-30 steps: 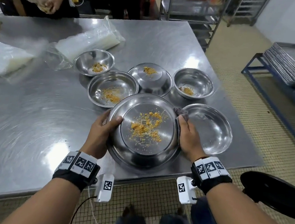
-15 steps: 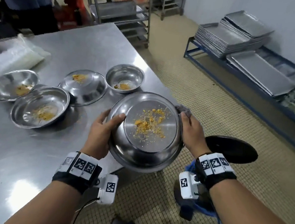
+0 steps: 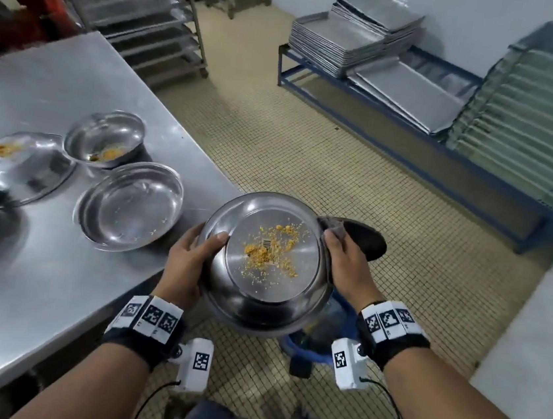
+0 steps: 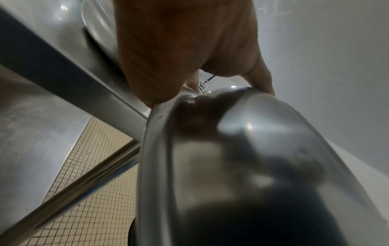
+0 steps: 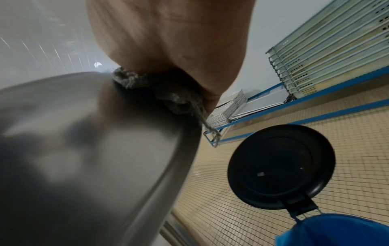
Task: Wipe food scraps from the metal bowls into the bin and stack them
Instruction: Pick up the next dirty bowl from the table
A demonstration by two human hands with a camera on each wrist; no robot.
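Note:
I hold a large metal bowl (image 3: 268, 267) in both hands just off the table's right edge, with yellow food scraps (image 3: 274, 247) on its flat middle. My left hand (image 3: 194, 251) grips its left rim, thumb on top. My right hand (image 3: 341, 261) grips the right rim and presses a grey cloth (image 3: 331, 226) against it. The bowl (image 4: 252, 166) fills the left wrist view under my left hand (image 4: 179, 50). A blue bin (image 3: 322, 338) stands below the bowl, its black lid (image 3: 364, 240) raised. The right wrist view shows the cloth (image 5: 168, 93), lid (image 5: 280, 166) and bin (image 5: 336, 231).
On the steel table (image 3: 37, 268) sit an almost clean bowl (image 3: 130, 206), a small bowl with scraps (image 3: 107, 138) and another with scraps (image 3: 22, 163). Stacked trays (image 3: 357, 29) lie on a blue rack at the far wall. A wire shelf rack (image 3: 145, 15) stands behind the table.
Both hands have lifted the large bowl off the table and carried it right, over the bin. My view has turned right with it.

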